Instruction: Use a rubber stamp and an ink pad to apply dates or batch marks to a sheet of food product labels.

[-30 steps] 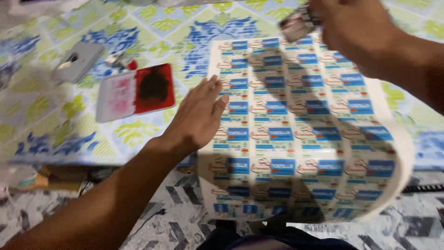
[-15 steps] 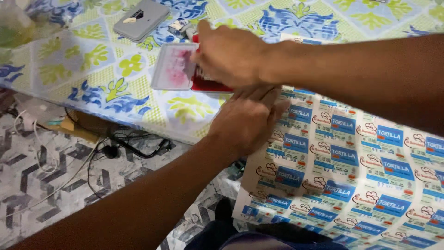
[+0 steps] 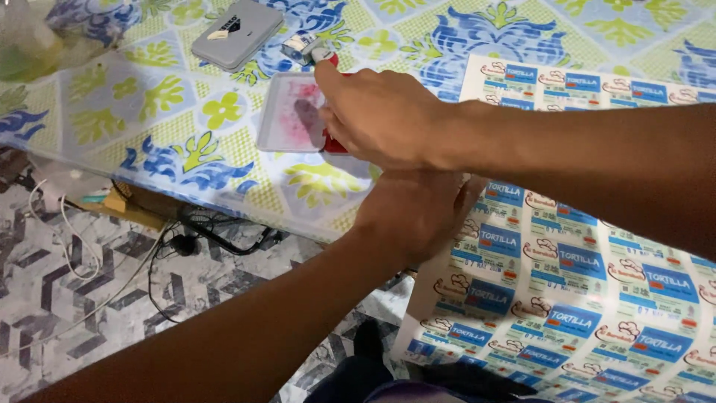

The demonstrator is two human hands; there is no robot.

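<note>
- right hand crosses over the left, fingers curled down onto the open red ink pad; whatever it pinches is hidden under the knuckles, so grip contents: cannot tell
- ink pad sits on the table just left of the label sheet; pale lid side smeared pink, red edge showing under the right hand
- left hand lies palm down, fingers loosely bent, pressing the left edge of the label sheet at the table's near edge
- label sheet: big printed sheet of repeating blue-and-white labels, overhanging the table toward the person
- grey flat case at far left of the table, small stamp just beside it, near the ink pad
- cables on the patterned floor under the table
</note>
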